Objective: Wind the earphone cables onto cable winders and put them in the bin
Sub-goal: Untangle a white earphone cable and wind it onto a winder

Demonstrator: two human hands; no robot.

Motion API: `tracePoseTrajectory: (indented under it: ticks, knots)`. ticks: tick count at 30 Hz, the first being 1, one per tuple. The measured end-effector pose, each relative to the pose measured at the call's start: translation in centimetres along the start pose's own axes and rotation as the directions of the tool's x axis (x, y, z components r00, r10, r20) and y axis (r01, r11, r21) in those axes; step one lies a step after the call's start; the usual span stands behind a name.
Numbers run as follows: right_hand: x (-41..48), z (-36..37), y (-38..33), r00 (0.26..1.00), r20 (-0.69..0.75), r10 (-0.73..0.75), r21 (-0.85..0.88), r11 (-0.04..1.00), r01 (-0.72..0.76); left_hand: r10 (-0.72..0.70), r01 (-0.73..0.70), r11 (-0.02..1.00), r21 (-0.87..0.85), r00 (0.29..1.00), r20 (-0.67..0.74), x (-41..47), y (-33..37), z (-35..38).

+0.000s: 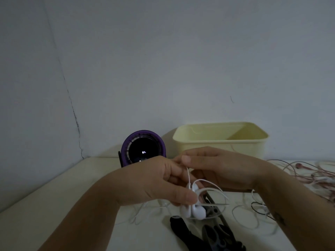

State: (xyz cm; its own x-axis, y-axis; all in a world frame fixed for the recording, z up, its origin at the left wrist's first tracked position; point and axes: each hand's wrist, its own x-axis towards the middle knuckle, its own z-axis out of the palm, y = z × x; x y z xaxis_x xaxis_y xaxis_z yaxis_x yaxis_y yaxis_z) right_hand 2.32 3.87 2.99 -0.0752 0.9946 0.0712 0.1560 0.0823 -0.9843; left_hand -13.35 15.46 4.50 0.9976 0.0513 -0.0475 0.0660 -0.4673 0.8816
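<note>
Centrally, a glossy purple-ringed round device (143,148) stands at mid-left. The left hand (159,183) pinches two smooth white earbuds (193,211), and the right hand (217,169) pinches their thin cable (188,175). Matte dark winders (217,232) lie below, with the pale-yellow plastic bin (244,147) behind.

Left hand (163,183) pinches white earbuds (193,210); right hand (221,169) holds their cable (188,175) before the bin (220,137).
</note>
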Motion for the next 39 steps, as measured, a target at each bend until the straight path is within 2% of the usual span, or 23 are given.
tracePoseTrajectory:
  ticks: [5,8,11,14,18,22,28,33,36,39]
  knots:
    - [-0.6,-0.8,-0.1,0.996,0.092,0.019,-0.044,0.999,-0.015,0.006,-0.006,1.0,0.012,1.0,0.004,-0.3,0.1,-0.3]
    - [-0.7,-1.5,-0.2,0.996,0.092,0.003,-0.072,0.997,0.004,0.017,-0.018,1.0,-0.019,1.0,-0.009,-0.4,0.0,-0.5]
    - [-1.1,-1.7,-0.8,0.998,0.06,-0.02,-0.165,0.986,0.03,0.028,-0.028,1.0,-0.002,0.998,-0.06,-0.4,0.1,-0.4]
    - [-1.1,-2.1,-0.9,0.996,-0.043,-0.08,-0.235,0.97,0.067,0.005,0.0,0.998,0.056,0.996,-0.089,-0.4,0.1,-0.3]
    - [-0.7,-2.2,-0.6,0.975,-0.113,-0.193,-0.216,0.962,0.165,-0.049,0.066,0.99,0.121,0.989,-0.136,-0.2,0.2,0.0]
    - [0.0,-1.7,-0.3,0.953,-0.178,-0.246,-0.196,0.958,0.211,-0.032,0.055,0.989,0.135,0.986,-0.161,-0.1,0.6,0.4]
    - [0.3,-1.4,0.4,0.96,-0.185,-0.208,-0.163,0.97,0.179,0.009,0.019,0.994,0.105,0.965,-0.263,-0.3,1.3,0.4]
    - [0.5,-1.4,0.9,0.961,-0.207,-0.183,-0.123,0.979,0.16,0.038,0.018,0.988,0.153,0.935,-0.352,-0.5,1.5,0.3]
    - [0.6,-1.7,1.3,0.976,-0.169,-0.138,-0.12,0.986,0.118,0.052,0.021,0.984,0.175,0.914,-0.402,-0.7,1.6,-0.1]
    - [0.6,-1.8,1.6,0.992,-0.097,-0.078,-0.012,0.997,0.077,0.054,0.025,0.982,0.187,0.912,-0.406,-0.8,1.6,-0.2]
